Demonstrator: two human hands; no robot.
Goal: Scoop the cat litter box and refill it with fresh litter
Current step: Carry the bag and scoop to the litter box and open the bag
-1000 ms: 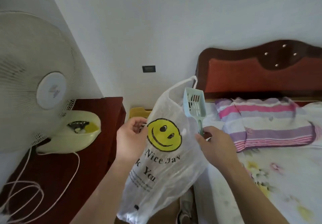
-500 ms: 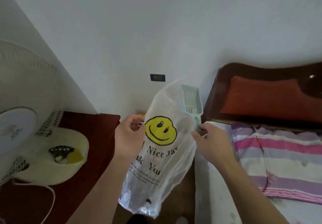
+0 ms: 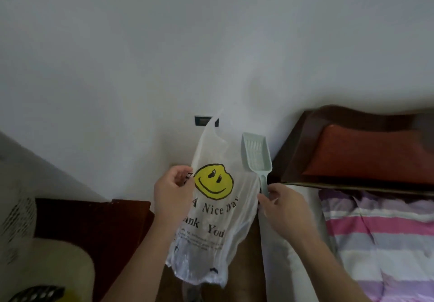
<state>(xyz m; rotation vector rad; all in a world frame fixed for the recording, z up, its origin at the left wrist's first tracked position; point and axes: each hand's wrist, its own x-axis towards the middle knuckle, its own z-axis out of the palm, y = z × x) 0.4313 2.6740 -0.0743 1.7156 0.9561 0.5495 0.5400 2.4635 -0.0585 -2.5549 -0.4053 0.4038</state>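
Observation:
A thin white plastic bag [image 3: 211,226] with a yellow smiley face and black lettering hangs in front of me. My left hand [image 3: 172,191] pinches its left edge near the top. My right hand [image 3: 281,205] grips the bag's right edge together with the handle of a pale green slotted litter scoop [image 3: 256,156], which points up beside the bag. The litter box is out of view.
A dark red wooden side table [image 3: 94,226] stands at lower left, with a cream fan base [image 3: 47,268] on it. A bed with a striped pillow [image 3: 380,231] and a red padded headboard [image 3: 366,153] fills the right. A white wall rises ahead, with a dark socket [image 3: 202,121].
My view has tilted up and left: the fan has slid down out of frame and the bed has moved right. The scoop now stands beside the bag, outside its opening.

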